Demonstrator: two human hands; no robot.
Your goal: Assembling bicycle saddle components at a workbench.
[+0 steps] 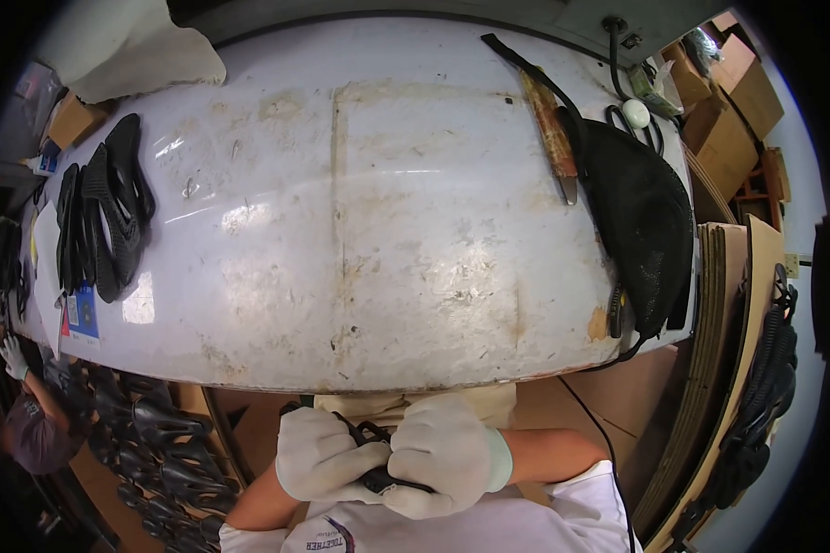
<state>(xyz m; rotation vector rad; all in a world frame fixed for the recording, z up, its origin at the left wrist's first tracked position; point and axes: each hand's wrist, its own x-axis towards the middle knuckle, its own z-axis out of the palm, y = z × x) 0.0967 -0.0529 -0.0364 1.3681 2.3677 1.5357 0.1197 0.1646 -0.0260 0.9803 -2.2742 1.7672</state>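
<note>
Both of my hands wear pale work gloves and are held close to my body, just below the table's front edge. My left hand (321, 453) has its fingers closed on a black piece (398, 483). From the other side my right hand (441, 452) grips the same piece, its fingers curled. Only dark edges and a loop show between the gloves; the rest of the piece is hidden, so I cannot tell its kind. Ahead of my hands lies the scuffed white tabletop (415, 304).
Black bicycle saddle parts (111, 207) lie on the table's left. At right are a black pouch (641, 221) and a worn-handled blade (553, 134). More black saddles (171, 442) fill the lower left. A co-worker's gloved hand (14, 358) shows far left. Cardboard (724, 304) stands right.
</note>
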